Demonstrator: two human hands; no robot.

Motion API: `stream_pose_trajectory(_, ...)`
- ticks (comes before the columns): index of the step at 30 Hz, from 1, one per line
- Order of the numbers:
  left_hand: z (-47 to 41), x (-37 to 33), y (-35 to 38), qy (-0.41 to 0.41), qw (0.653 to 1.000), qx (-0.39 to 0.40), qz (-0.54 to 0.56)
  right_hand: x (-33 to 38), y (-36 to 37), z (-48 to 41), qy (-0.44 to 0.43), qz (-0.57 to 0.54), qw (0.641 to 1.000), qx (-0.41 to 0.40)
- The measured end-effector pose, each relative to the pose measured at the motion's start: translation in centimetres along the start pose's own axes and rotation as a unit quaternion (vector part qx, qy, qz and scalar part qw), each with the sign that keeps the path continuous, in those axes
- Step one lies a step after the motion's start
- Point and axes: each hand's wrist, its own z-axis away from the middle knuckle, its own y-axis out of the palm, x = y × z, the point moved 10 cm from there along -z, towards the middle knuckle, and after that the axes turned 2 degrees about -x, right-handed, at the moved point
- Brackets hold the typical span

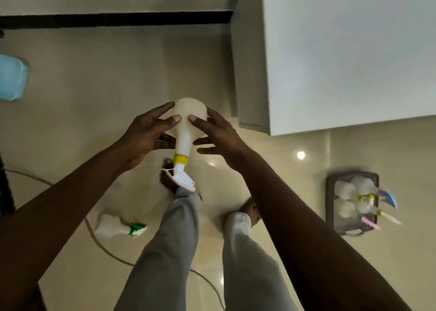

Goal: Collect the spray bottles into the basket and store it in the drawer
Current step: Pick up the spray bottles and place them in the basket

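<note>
A white spray bottle with a yellow collar [186, 131] hangs upside down in front of me, its nozzle pointing down toward my feet. My left hand [146, 136] and my right hand [217, 133] press against its wide body from either side, thumbs on top. A second white spray bottle with a green collar [118, 227] lies on its side on the floor at the lower left. The dark basket [330, 207] stands on the floor at the right and holds several spray bottles.
A white cabinet [342, 51] fills the upper right, its corner close to my right hand. A grey cable [103, 247] curves over the tiled floor by the green-collared bottle. A blue object [10, 77] sits at the left edge. My legs stand below the held bottle.
</note>
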Motion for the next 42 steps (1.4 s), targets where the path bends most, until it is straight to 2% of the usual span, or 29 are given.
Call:
stream_pose_trajectory(7,3.3,2.3,11.8,-0.033,0.994,0.08,-0.066,-7.2,-9.0,7.9,-0.008,-0.128,0.99,-0.066)
stream_pose_trajectory(13,6.3,6.6,24.1,-0.037,0.981,0.133,-0.137,-15.4,-17.9,15.5,-0.013,-0.245,0.963,-0.109)
stream_pose_trajectory(25,12.6,19.1,48.4,-0.041,0.937,0.213,-0.272,-32.7,-33.6,31.0,-0.027,-0.393,0.898,-0.196)
stream_pose_trajectory(33,15.3,27.4,61.1,-0.058,0.915,0.227,-0.33,-43.4,-41.9,36.3,-0.026,-0.468,0.841,-0.271)
stream_pose_trajectory(37,14.4,31.3,66.3,-0.064,0.895,0.227,-0.378,-47.7,-45.8,37.5,-0.003,-0.505,0.812,-0.294)
stream_pose_trajectory(42,13.2,34.6,72.7,-0.068,0.851,0.258,-0.453,-51.4,-51.4,38.6,0.024,-0.535,0.781,-0.32)
